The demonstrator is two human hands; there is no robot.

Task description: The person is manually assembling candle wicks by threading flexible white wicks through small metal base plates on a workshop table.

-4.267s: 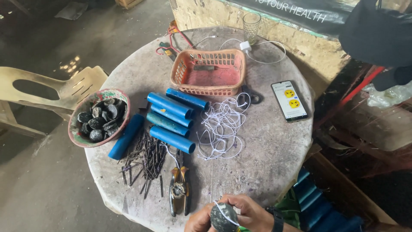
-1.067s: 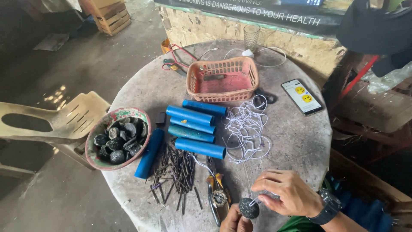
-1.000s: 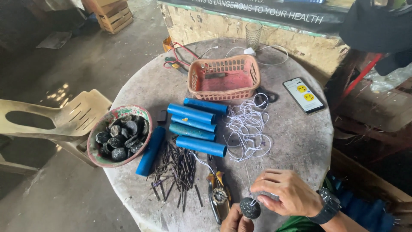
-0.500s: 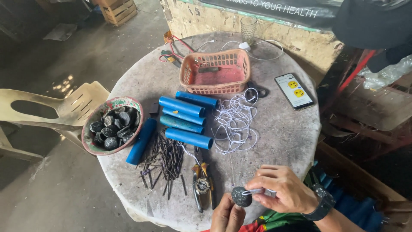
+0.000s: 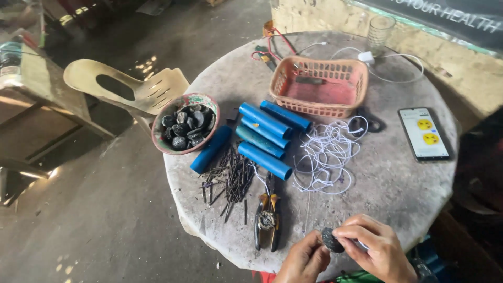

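Small dark round lump [image 5: 332, 240] at near edge of round grey stone tabletop [image 5: 398, 183], pinched between left hand [image 5: 305, 260] fingers and right hand [image 5: 373, 248] fingers; orange-handled pliers [image 5: 266, 219] just left.

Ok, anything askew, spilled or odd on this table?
The bowl of dark lumps overhangs the round table's left edge. The white cord lies in a loose tangle and the dark nails are scattered. Nothing looks damaged.

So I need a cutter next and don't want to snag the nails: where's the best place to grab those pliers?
Take the pliers by the two handles at the near end, from the table's near edge. They lie flat, handles towards you, with the nails up by the jaw end.
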